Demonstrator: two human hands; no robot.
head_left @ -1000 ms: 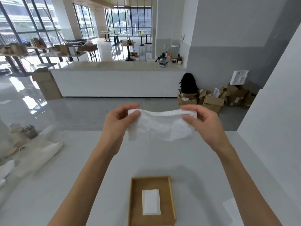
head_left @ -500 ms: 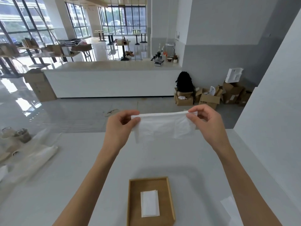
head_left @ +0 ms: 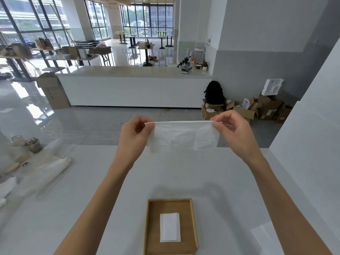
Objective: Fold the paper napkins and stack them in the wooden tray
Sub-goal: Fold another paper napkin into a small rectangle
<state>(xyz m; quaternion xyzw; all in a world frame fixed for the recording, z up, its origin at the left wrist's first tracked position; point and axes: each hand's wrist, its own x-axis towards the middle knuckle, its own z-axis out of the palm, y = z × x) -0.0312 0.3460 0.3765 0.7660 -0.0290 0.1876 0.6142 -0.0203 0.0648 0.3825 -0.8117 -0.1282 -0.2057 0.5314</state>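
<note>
I hold a white paper napkin stretched in the air above the white table, its top edge pulled straight. My left hand pinches its top left corner and my right hand pinches its top right corner. The napkin hangs down doubled, with uneven lower flaps. Near the table's front edge lies a wooden tray, and in it rests a folded white napkin, flat and lengthwise.
Clear plastic wrapping and two cups lie at the table's left. A white sheet shows by my right forearm. A white wall borders the table on the right.
The napkin's top edge has been pulled taut and straight between my hands, and its hanging part has become flatter and shorter. Both hands moved slightly apart.
</note>
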